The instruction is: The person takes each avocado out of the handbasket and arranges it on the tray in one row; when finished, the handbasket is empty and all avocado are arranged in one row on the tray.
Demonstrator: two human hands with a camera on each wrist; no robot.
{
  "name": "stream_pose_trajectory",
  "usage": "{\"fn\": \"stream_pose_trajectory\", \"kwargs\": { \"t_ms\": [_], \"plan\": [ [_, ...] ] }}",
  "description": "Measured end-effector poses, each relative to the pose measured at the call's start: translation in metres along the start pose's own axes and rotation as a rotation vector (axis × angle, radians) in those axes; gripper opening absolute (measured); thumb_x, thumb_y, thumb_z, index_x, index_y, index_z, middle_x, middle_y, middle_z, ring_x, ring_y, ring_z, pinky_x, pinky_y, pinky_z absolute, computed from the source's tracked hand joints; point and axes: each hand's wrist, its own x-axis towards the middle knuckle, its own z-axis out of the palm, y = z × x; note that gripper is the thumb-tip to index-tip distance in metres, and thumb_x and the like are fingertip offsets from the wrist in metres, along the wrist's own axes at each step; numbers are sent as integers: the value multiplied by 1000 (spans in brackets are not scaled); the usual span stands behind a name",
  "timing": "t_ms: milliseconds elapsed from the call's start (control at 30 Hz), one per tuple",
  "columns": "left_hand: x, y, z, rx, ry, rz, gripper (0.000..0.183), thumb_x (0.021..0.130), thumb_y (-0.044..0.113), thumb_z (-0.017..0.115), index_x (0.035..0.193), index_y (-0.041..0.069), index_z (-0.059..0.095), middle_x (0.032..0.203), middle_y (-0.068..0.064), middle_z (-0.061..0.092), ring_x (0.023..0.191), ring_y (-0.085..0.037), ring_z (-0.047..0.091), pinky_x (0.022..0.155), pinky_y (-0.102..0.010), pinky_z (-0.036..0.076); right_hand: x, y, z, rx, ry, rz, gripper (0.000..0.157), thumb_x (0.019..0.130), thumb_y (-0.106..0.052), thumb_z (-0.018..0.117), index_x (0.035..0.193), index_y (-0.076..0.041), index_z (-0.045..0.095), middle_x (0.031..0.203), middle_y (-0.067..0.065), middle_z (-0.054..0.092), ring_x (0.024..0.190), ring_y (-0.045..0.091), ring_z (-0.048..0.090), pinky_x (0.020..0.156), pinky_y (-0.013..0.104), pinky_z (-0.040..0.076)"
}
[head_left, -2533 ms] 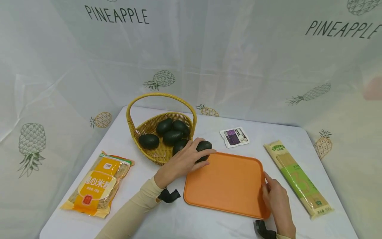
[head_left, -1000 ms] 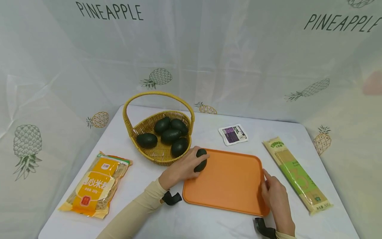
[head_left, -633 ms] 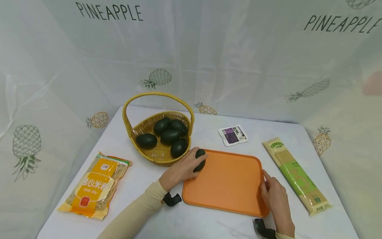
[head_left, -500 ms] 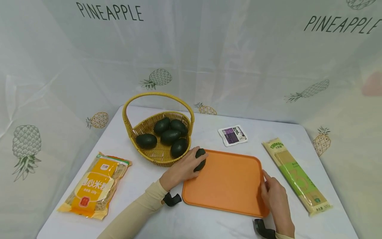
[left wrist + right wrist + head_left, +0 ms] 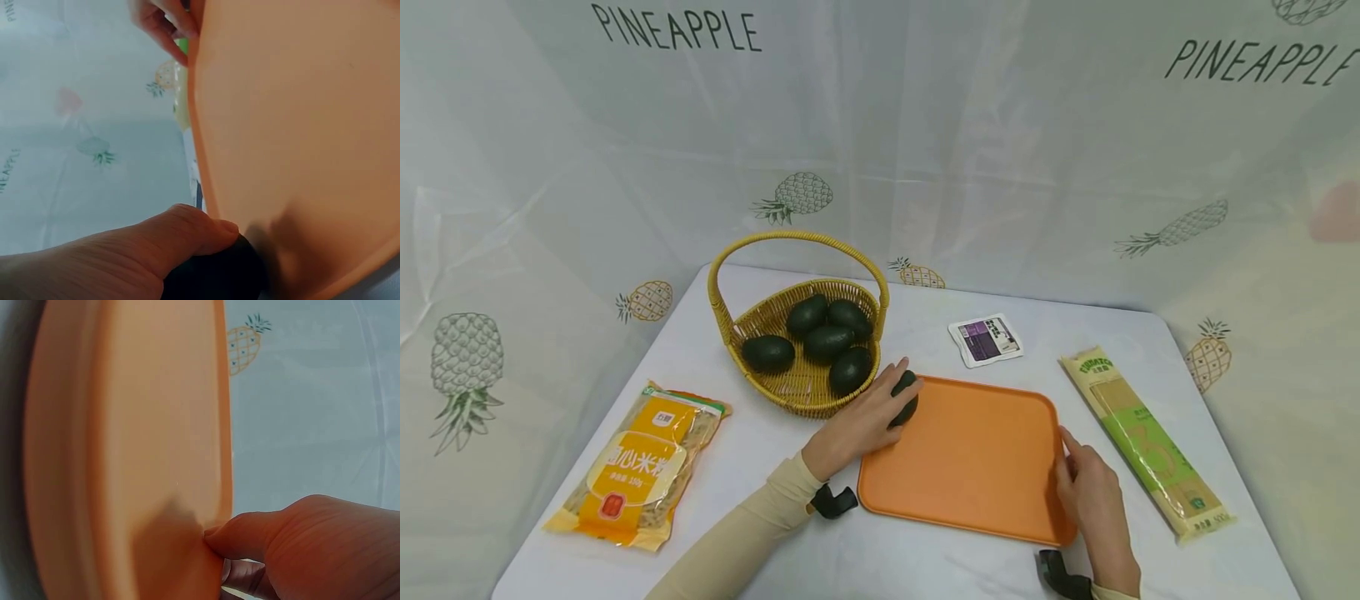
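Note:
A dark green avocado (image 5: 908, 406) is at the tray's left back corner, under my left hand (image 5: 857, 425). My left thumb lies against the avocado, as the left wrist view shows, and a finger crosses over it in the head view. The orange tray (image 5: 966, 458) lies flat on the table. At its right side my right hand (image 5: 1097, 500) pinches the rim, thumb (image 5: 240, 534) on the inner side. Close beside my left hand stands a yellow wicker basket (image 5: 805, 387) with several more avocados (image 5: 828, 342) inside.
On the left lies an orange-and-yellow noodle bag (image 5: 636, 467). A long green-and-cream noodle pack (image 5: 1146, 446) lies right of the tray. Behind the tray is a small white and purple packet (image 5: 987, 340). A pineapple-printed curtain (image 5: 1000, 167) hangs behind the white table.
My left hand has brought the avocado down and left to the tray's corner, and its fingers have just spread a little. My right hand has stayed at the tray's rim.

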Motion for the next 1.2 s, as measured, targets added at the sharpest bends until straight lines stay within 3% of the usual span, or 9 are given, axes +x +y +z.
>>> {"fn": "stream_pose_trajectory", "kwargs": {
  "t_ms": [300, 667, 967, 1200],
  "plan": [
    [-2, 1, -1, -2, -1, 6, 68, 97, 12, 80, 158, 7, 51, 174, -25, 31, 158, -47, 38, 120, -49, 46, -1, 0, 0, -12, 10, -11, 50, 103, -3, 60, 152, 9, 52, 82, 15, 57, 69, 23, 50, 59, 27, 39],
    [-4, 10, -12, -25, -9, -54, 67, 98, 13, 79, 158, 9, 50, 173, -24, 33, 155, -46, 43, 119, -49, 47, 0, 2, 2, -2, 34, -11, 50, 103, -2, 60, 151, 9, 53, 84, 16, 59, 71, 24, 52, 61, 29, 40],
    [-3, 15, -16, -2, -22, -54, 54, 98, 15, 79, 149, 10, 61, 168, -23, 42, 153, -44, 48, 118, -50, 49, 0, 2, 3, -4, 63, -31, 49, 102, -1, 61, 149, 10, 55, 82, 15, 58, 70, 24, 51, 61, 29, 39],
    [-3, 15, -15, 0, -9, -37, 55, 98, 11, 79, 149, 10, 59, 168, -23, 42, 152, -44, 48, 118, -50, 49, -1, 3, 4, -7, 84, -53, 48, 101, -1, 62, 148, 10, 56, 81, 14, 58, 69, 23, 51, 60, 29, 38]
  ]
}}
